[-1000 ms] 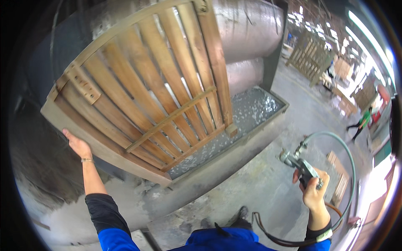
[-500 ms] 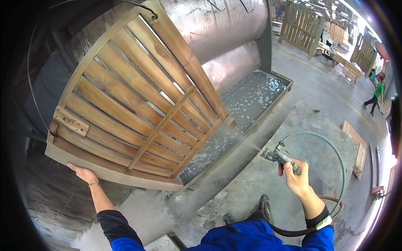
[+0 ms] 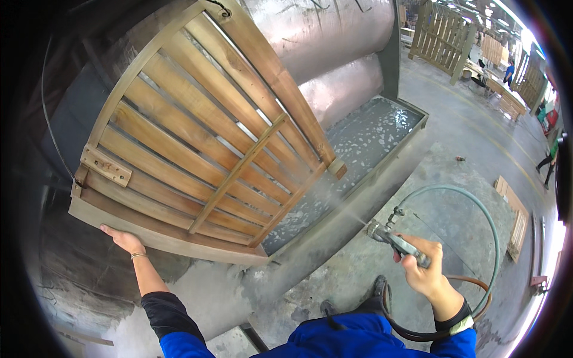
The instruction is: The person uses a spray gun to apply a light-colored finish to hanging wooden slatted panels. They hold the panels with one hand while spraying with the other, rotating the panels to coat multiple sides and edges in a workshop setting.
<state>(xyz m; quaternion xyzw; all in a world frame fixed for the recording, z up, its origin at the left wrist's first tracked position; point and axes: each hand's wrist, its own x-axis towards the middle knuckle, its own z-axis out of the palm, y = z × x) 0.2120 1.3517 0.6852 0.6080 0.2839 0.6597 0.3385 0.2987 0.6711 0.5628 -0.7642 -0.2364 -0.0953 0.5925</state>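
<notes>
A slatted wooden gate panel [image 3: 200, 128] with a curved side hangs tilted on the left, a hook at its top. My left hand [image 3: 124, 240] holds its lower edge board, with some fingers hidden. In my right hand [image 3: 425, 267] is a spray gun [image 3: 394, 240], the fingers wrapped round its handle. Its nozzle points toward the lower right corner of the panel, and a fine mist comes out of it. A pale green hose [image 3: 492, 230] loops from the gun back toward my right forearm.
Behind the panel stands a shiny curved metal sheet [image 3: 334, 36] above a water trough [image 3: 373, 125] with floating pale flakes. Wooden boards [image 3: 512, 215] lie on the concrete floor at right. Other slatted panels [image 3: 441, 36] and people stand farther back.
The spray gun has shifted slightly left and down, and its spray now shows as a clearer jet toward the panel. The view has turned a little; my left hand stays on the panel edge.
</notes>
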